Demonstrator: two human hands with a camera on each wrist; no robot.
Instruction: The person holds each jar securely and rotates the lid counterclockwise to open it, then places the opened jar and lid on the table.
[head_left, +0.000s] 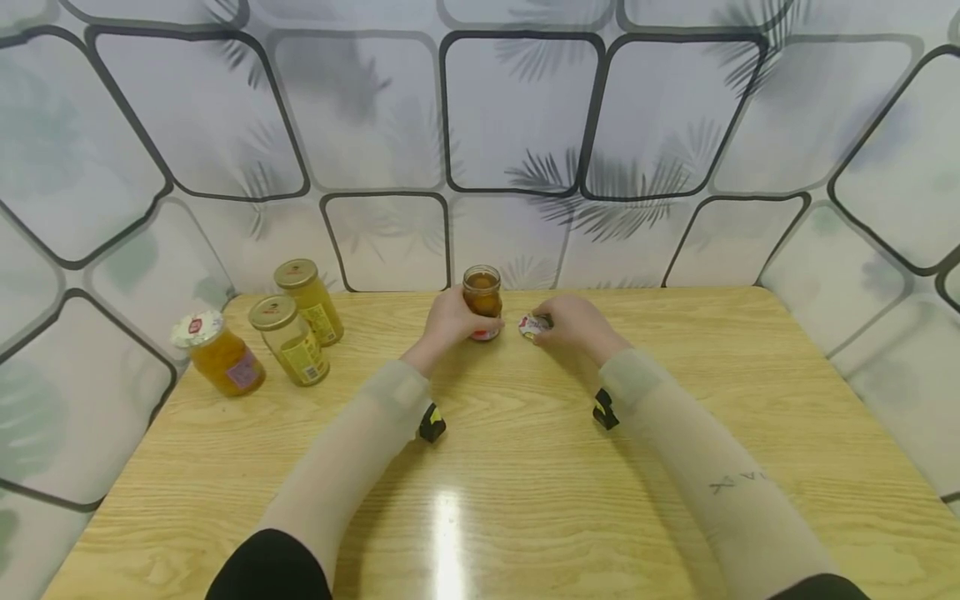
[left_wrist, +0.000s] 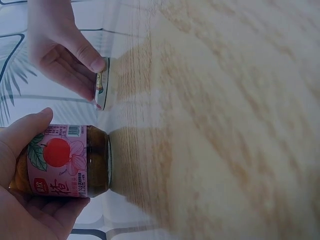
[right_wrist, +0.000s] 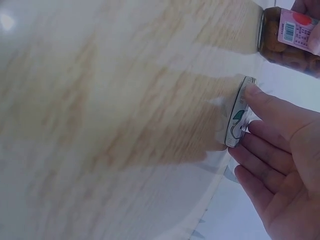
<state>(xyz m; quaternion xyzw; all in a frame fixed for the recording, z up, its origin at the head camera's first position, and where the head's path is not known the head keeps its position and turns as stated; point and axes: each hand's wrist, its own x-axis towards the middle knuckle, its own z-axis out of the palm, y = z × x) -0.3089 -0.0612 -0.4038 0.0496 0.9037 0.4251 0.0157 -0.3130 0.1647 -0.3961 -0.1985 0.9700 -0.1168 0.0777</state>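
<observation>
My left hand (head_left: pixel 450 320) grips a glass jar (head_left: pixel 481 293) of brown fruit near the back of the table. No lid covers the jar's mouth, and its pink label (left_wrist: pixel 59 159) carries a red fruit picture. Thumb and fingers wrap the jar from its left side. To the right of it, my right hand (head_left: pixel 577 323) pinches a jar lid (right_wrist: pixel 237 114) by its edge between thumb and fingertips. The patterned lid lies flat, right at the tabletop, a short gap away from the jar.
At the left of the wooden table (head_left: pixel 510 467) stand a jar with a white lid (head_left: pixel 225 360) and two jars with gold lids, one nearer (head_left: pixel 298 354) and one behind (head_left: pixel 321 310). A patterned wall covering (head_left: pixel 517 117) rises behind the table's back edge.
</observation>
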